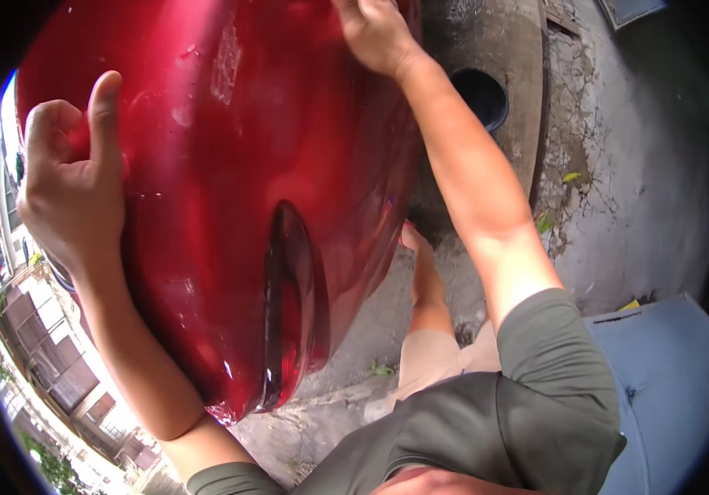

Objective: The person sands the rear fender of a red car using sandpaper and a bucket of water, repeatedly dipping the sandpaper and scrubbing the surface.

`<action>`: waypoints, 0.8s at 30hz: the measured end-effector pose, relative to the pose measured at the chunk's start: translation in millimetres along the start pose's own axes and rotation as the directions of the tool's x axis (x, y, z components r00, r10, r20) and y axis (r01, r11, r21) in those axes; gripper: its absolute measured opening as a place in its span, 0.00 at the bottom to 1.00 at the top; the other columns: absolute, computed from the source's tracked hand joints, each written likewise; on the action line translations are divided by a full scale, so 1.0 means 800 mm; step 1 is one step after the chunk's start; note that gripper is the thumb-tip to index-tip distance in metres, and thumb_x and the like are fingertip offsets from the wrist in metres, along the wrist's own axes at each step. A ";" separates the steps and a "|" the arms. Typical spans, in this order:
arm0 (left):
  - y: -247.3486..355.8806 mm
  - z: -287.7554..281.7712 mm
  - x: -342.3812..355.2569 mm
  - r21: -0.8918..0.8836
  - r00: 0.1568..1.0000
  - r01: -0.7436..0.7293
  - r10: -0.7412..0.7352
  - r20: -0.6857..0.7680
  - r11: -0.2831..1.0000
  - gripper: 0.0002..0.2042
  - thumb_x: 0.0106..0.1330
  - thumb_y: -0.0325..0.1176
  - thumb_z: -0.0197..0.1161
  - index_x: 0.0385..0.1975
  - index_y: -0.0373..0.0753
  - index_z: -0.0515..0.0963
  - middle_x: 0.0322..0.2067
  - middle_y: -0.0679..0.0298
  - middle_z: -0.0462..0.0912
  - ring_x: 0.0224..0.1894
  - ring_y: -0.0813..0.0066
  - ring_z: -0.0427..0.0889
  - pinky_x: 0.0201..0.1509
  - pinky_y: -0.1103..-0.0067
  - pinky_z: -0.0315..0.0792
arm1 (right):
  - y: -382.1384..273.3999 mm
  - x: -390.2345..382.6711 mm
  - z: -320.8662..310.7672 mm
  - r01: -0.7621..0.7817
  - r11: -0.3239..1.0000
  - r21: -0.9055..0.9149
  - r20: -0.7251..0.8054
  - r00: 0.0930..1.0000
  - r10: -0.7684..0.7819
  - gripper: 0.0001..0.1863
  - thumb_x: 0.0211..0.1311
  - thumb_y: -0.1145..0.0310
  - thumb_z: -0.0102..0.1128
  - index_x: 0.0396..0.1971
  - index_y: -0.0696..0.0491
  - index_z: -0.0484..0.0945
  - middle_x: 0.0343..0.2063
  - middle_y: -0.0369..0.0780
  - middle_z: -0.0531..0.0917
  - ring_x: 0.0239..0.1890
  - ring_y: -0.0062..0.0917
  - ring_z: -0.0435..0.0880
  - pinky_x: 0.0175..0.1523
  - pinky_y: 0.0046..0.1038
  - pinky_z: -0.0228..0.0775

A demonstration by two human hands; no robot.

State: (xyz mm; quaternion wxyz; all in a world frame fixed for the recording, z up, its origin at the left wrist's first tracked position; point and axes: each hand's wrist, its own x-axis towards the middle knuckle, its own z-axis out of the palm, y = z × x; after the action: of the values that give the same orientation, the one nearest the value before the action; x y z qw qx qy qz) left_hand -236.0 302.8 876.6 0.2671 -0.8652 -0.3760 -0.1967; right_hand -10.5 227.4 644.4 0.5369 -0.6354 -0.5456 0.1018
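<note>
Glossy red panel (231, 157) btwn L hand (74, 181) & R hand (375, 37).

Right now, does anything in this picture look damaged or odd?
Two things: the grey ground at right is visibly cracked, and the red car body shows a pale, streaky patch left of the right hand. Whether that is scuffing, residue or reflection, I cannot tell.

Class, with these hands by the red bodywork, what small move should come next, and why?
Perhaps flatten the left hand onto the red bodywork: its fingers look curled, its thumb is raised and nothing shows in it, while the right hand is at the bodywork's right side.
</note>
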 end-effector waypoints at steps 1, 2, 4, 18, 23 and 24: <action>-0.008 0.007 -0.001 0.011 1.000 -0.010 0.010 -0.025 1.000 0.24 0.60 0.63 0.73 0.24 0.47 0.78 0.16 0.77 0.73 0.18 0.84 0.74 0.24 0.81 0.67 | -0.042 -0.032 0.020 0.039 0.999 -0.004 -0.025 0.999 -0.039 0.44 0.67 0.52 0.51 0.70 0.72 0.51 0.68 0.68 0.59 0.73 0.60 0.58 0.77 0.48 0.52; -0.015 0.009 -0.008 0.029 0.999 -0.012 0.013 -0.039 1.000 0.24 0.61 0.63 0.73 0.25 0.47 0.78 0.16 0.76 0.74 0.19 0.84 0.75 0.24 0.81 0.68 | -0.084 -0.066 0.039 0.079 0.997 -0.005 -0.054 0.995 -0.079 0.45 0.69 0.46 0.49 0.70 0.72 0.53 0.68 0.68 0.60 0.74 0.59 0.59 0.77 0.48 0.50; -0.009 0.010 -0.018 -0.064 0.997 0.008 -0.013 -0.082 0.998 0.25 0.61 0.64 0.72 0.25 0.46 0.78 0.16 0.76 0.74 0.18 0.82 0.75 0.24 0.80 0.68 | -0.170 -0.143 0.057 0.183 0.971 0.154 0.106 0.974 -0.200 0.58 0.66 0.24 0.40 0.72 0.68 0.56 0.72 0.63 0.59 0.77 0.52 0.56 0.80 0.51 0.40; 0.009 0.001 -0.001 -0.201 0.998 0.022 -0.035 -0.060 0.979 0.23 0.67 0.61 0.68 0.27 0.45 0.78 0.13 0.73 0.68 0.15 0.82 0.67 0.23 0.81 0.62 | -0.039 -0.017 0.036 0.331 0.905 0.267 -0.086 0.944 -0.319 0.51 0.68 0.30 0.48 0.75 0.58 0.58 0.73 0.56 0.62 0.77 0.43 0.60 0.81 0.43 0.41; 0.000 0.002 -0.014 -0.168 0.989 0.139 -0.144 -0.016 0.976 0.23 0.71 0.59 0.64 0.30 0.43 0.80 0.13 0.73 0.71 0.17 0.84 0.69 0.23 0.81 0.63 | -0.165 -0.119 0.041 0.518 0.755 0.401 0.353 0.673 -0.650 0.60 0.56 0.19 0.44 0.78 0.52 0.56 0.80 0.45 0.53 0.82 0.34 0.47 0.82 0.45 0.37; 0.001 0.007 -0.014 -0.216 0.989 0.111 -0.130 -0.074 0.970 0.23 0.73 0.59 0.62 0.33 0.42 0.81 0.14 0.73 0.73 0.18 0.84 0.72 0.24 0.81 0.65 | -0.124 -0.096 0.045 0.610 0.750 0.254 0.273 0.699 -0.661 0.54 0.66 0.21 0.32 0.77 0.51 0.58 0.79 0.43 0.54 0.81 0.34 0.50 0.83 0.42 0.33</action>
State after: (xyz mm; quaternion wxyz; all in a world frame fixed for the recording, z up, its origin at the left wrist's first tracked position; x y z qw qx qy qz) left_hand -241.9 299.4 865.9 0.1776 -0.8548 -0.3929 -0.2888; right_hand -123.6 168.9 673.6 0.4783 -0.3385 -0.8082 0.0587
